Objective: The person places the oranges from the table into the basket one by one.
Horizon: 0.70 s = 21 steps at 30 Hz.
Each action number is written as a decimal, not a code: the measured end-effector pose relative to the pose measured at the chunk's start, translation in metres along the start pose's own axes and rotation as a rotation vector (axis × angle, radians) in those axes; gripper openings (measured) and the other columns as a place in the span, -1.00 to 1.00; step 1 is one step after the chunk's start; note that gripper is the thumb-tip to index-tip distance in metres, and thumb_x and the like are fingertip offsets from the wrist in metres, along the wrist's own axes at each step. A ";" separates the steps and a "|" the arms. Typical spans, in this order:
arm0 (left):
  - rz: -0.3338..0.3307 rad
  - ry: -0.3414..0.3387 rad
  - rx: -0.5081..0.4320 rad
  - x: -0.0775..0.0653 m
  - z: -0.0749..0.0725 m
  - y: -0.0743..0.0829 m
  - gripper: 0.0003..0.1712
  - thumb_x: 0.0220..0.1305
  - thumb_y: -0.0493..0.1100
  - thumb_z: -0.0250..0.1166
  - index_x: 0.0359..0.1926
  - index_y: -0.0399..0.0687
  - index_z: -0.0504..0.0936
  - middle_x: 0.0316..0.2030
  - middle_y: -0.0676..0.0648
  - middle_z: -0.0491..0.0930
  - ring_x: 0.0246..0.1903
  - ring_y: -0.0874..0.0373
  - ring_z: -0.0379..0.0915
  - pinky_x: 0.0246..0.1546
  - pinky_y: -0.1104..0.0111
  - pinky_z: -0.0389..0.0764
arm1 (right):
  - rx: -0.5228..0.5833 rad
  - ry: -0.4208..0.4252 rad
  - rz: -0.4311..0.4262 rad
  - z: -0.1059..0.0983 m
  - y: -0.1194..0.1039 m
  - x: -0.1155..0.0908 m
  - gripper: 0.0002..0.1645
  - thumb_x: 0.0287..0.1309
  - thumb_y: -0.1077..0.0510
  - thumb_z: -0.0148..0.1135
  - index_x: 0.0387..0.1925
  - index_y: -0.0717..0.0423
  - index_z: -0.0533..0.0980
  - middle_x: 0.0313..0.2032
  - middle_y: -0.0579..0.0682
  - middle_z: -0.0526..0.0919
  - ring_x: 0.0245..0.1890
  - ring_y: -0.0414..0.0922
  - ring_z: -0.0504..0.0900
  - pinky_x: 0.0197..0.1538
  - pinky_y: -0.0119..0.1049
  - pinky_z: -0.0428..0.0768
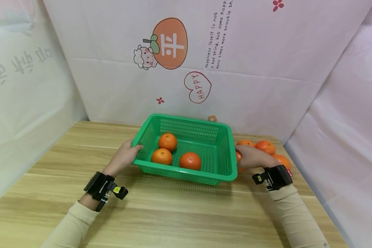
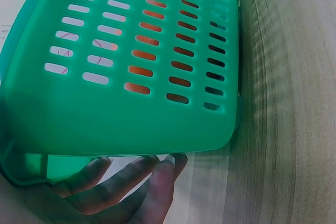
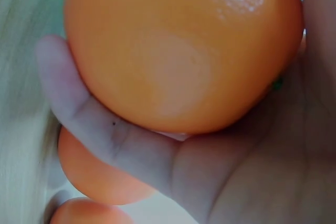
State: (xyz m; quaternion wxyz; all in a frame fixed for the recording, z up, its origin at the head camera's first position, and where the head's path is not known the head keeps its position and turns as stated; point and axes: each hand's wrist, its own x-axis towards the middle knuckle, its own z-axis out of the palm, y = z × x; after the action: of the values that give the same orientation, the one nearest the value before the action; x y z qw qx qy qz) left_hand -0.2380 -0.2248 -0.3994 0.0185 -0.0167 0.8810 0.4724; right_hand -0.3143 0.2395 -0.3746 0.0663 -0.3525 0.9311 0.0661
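Observation:
A green plastic basket (image 1: 186,174) with slotted walls stands on the table, with three oranges inside: one orange (image 1: 167,142) at the back left, another orange (image 1: 162,156) in front of it, and a redder one (image 1: 190,161) nearer the middle. At the basket's left end, my left hand (image 1: 125,155) grips the rim, thumb over the edge; the left wrist view shows its fingers under the lip. Beside the right end, my right hand (image 1: 255,157) holds an orange (image 3: 184,51), its fingers curled round the fruit. In the head view that hand hides most of this orange.
Several more oranges lie behind and beside my right hand, among them one orange (image 1: 265,147) at the back and another orange (image 1: 281,161) near the right edge. A printed white cloth (image 1: 251,100) rises behind the wooden table (image 1: 173,217), with cloth on both sides.

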 end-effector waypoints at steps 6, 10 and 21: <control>0.027 0.003 -0.007 -0.001 0.001 0.001 -0.37 0.63 -0.05 -0.05 0.50 -0.39 0.29 0.29 -0.40 0.52 0.13 -0.12 0.54 0.14 0.06 0.59 | 0.478 0.052 0.022 0.002 0.007 0.004 -0.45 0.06 -0.09 0.60 0.08 -0.10 0.62 -0.06 -0.14 0.74 -0.09 -0.20 0.65 0.02 -0.20 0.64; 0.028 -0.001 -0.013 -0.001 0.001 0.002 -0.37 0.64 -0.05 -0.05 0.51 -0.39 0.27 0.31 -0.40 0.51 0.16 -0.14 0.53 0.19 0.00 0.58 | 0.493 0.032 0.033 -0.001 0.008 0.003 -0.34 0.02 -0.19 0.61 0.13 -0.10 0.61 -0.01 -0.11 0.74 -0.07 -0.17 0.67 0.03 -0.10 0.67; 0.027 -0.004 -0.007 0.000 0.001 0.001 -0.35 0.64 -0.04 -0.06 0.54 -0.38 0.24 0.32 -0.41 0.50 0.15 -0.13 0.54 0.15 0.03 0.59 | 0.515 0.008 0.099 -0.010 0.004 0.000 -0.34 0.00 -0.09 0.59 0.15 -0.07 0.58 -0.04 -0.04 0.72 -0.15 -0.12 0.66 -0.07 -0.14 0.67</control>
State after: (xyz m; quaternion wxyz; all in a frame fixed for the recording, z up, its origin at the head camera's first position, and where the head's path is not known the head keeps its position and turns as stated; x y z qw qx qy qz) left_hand -0.2379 -0.2234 -0.3986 0.0138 -0.0041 0.8794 0.4759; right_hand -0.3177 0.2413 -0.3641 0.1467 -0.2785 0.9336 -0.1715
